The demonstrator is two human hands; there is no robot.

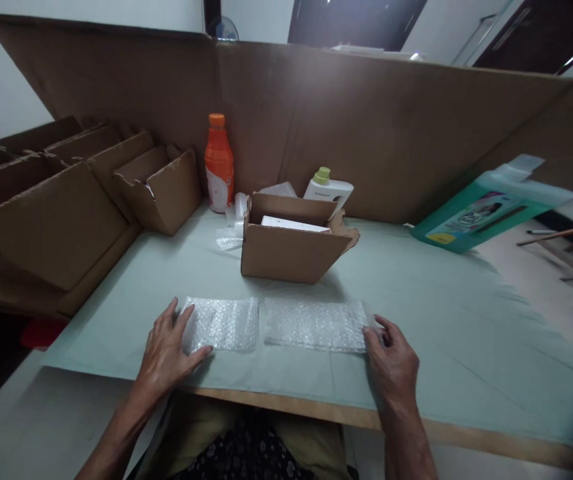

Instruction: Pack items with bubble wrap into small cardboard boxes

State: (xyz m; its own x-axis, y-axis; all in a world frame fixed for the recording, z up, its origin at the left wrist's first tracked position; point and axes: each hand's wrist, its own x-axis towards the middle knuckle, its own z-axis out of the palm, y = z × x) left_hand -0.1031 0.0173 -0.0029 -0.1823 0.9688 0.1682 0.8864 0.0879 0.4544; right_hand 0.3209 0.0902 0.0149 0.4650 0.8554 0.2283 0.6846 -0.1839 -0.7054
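Two pieces of bubble wrap lie flat, side by side, on the pale green table cover. A narrow gap parts the shorter left piece point(224, 325) from the longer right piece point(314, 325). My left hand point(169, 343) rests at the left piece's outer edge, thumb and fingers spread. At the far right end of the longer piece, my right hand point(394, 360) pinches its edge between thumb and fingers. Just behind the wrap stands a small open cardboard box point(286, 253) with a white item point(294, 225) inside.
Several cardboard boxes point(41, 220) stand at the left. Behind are an orange bottle point(219, 163), a white bottle with a green cap point(329, 190) and clear plastic scraps point(231, 237). A tilted green liquid bottle point(491, 207) is at the right, before a tall cardboard screen point(376, 127).
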